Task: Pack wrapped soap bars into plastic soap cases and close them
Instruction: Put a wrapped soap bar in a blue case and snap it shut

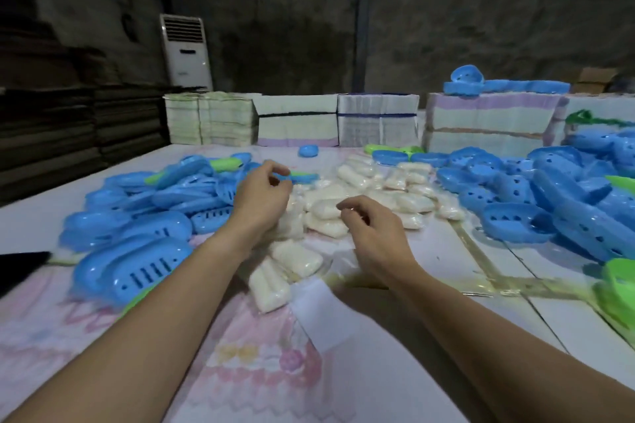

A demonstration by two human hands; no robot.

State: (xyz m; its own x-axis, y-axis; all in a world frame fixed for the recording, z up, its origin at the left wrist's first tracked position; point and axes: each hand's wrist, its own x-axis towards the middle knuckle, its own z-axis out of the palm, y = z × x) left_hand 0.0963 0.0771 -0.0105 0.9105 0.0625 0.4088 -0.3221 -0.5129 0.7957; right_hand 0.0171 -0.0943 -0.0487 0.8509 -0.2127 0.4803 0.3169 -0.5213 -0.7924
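Two hands hover over our worktop [395, 371]: our left hand [263, 197] and right hand [372, 233] both hang loosely curled, holding nothing. Wrapped soaps [326, 209] lie heaped just beyond and between them. Blue cases [144, 251] pile left of our left hand, more cases [549, 203] right of the right.

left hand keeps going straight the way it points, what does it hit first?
Probably the green plastic soap case piece just beyond the left hand, at the inner edge of the blue plastic soap case pile. Depth is unclear; it may pass above.
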